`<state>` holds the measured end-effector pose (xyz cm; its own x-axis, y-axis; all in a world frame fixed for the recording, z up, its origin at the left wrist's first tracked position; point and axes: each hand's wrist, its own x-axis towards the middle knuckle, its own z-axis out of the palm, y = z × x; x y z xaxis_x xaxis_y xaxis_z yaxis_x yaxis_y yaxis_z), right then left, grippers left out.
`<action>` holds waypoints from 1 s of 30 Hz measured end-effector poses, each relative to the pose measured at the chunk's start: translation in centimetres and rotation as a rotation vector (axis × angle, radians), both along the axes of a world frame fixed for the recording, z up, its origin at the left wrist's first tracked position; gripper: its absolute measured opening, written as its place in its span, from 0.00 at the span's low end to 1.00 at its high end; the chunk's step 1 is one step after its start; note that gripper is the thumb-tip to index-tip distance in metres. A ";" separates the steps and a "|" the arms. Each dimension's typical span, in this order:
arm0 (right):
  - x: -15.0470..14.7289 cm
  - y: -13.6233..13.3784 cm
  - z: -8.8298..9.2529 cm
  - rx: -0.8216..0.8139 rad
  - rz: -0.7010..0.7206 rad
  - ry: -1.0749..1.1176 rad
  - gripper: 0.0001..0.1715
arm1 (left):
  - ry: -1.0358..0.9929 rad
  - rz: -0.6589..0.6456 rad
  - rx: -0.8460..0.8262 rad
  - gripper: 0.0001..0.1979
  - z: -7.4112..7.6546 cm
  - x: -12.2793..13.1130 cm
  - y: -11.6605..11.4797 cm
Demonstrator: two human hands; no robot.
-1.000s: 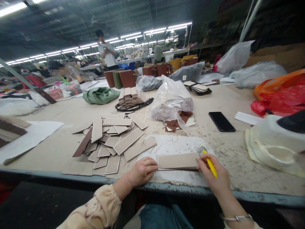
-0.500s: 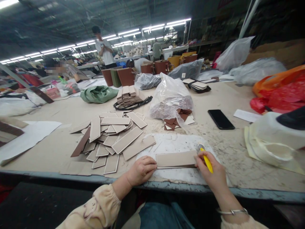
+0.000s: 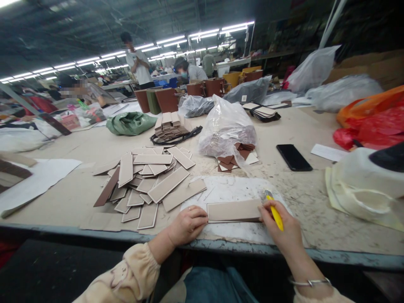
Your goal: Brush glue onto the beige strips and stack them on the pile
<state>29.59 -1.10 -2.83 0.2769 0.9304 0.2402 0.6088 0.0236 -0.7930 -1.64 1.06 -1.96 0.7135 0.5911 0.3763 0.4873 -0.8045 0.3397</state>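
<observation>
A long beige strip (image 3: 235, 210) with a thin pale border lies in front of me on a whitish, stained sheet (image 3: 233, 185). My left hand (image 3: 191, 225) is closed, with its fingertips gripping the strip's left end. At the other end, the thumb and fingertips of my right hand (image 3: 284, 229) pinch the strip's corner, which is lifted slightly. That same hand holds a yellow-handled brush (image 3: 277, 213), its greyish head pointing away from me. Left of the sheet is a loose heap of similar strips (image 3: 151, 176), one of them brown side up.
Behind the sheet, a clear plastic bag (image 3: 229, 122) spills brown pieces. A black phone (image 3: 294, 158) and a white container (image 3: 356, 181) are to the right. Farther back are stacked strips (image 3: 170, 126), a green bag (image 3: 131, 123) and brown bucket-shaped pieces (image 3: 166, 100). Other people work beyond.
My hands, the strip and the brush stay almost in place. In the background, a person beyond the brown pieces has come up into clearer view.
</observation>
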 end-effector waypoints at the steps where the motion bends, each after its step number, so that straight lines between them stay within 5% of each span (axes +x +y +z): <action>1: 0.0 0.0 0.0 0.005 0.001 0.001 0.13 | 0.002 -0.001 0.003 0.10 0.0 0.0 0.0; 30: -0.4 0.1 -0.6 0.101 0.017 -0.165 0.09 | 0.039 -0.006 0.049 0.09 -0.5 -0.3 0.1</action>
